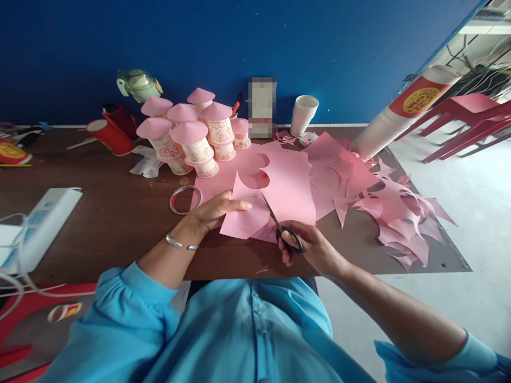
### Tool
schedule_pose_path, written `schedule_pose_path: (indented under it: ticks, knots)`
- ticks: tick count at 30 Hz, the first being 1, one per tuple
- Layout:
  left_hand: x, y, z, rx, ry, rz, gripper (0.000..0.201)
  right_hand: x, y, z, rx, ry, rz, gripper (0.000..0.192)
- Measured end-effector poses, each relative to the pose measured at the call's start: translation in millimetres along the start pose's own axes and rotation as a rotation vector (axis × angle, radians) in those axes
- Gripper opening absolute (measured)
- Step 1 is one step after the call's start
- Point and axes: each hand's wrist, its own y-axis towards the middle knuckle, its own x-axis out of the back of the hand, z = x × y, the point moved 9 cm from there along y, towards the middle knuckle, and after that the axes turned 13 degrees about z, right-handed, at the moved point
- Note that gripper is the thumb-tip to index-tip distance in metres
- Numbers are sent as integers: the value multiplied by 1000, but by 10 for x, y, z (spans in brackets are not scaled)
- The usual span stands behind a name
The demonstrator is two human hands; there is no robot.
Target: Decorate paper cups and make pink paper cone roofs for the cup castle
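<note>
The right hand [315, 250] is closed through the black loops of a pair of scissors [279, 226], blades pointing up and away into a sheet of pink paper [287, 194] that lies at the near middle of the brown table [112, 218]. The left hand [213, 210] lies flat with fingers spread on the sheet's left part, pinching its near edge against the tabletop; this looks like a way to keep the paper taut and steady while the blades follow a faint round outline [251, 215] drawn on it. Rounded notches already show in the sheet's far edge, so the paper seems to be used from one side inward to save material. A roll of clear tape [186, 199] lies just beside the left hand, within easy reach. Behind it stands a cluster of paper cups topped with pink cones [187, 133], set back near the blue wall, probably to keep finished pieces away from the cutting. Offcuts of pink paper [399, 218] are pushed to the right end of the table, apart from the working sheet. A short stack of plain white cups [304, 114] stands by the wall, and a long sleeve of stacked cups [399, 114] lies tilted at the right; its red band carries a yellow round emblem whose writing is too small to read. The printed patterns on the decorated cups are likewise unreadable, and a box by the wall is blurred. A white power strip [40, 223] lies at the left edge.
</note>
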Motion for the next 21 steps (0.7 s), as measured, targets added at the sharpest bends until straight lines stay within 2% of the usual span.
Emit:
schedule_pose_path:
  ticks: [4,12,17,21]
  knots:
    - [24,-2,-2,-2,18,-6,36,17,0,7,-16,-16,15,53]
    - [74,5,-39,-17,72,-17,30,35,-25,46,-28,-32,34,52]
    - [118,-22,-56,-14,107,-85,29,13,-31,64,-15,-82,66,51]
    - [89,-26,-46,12,112,-66,28,30,-30,67,-15,-85,49,51]
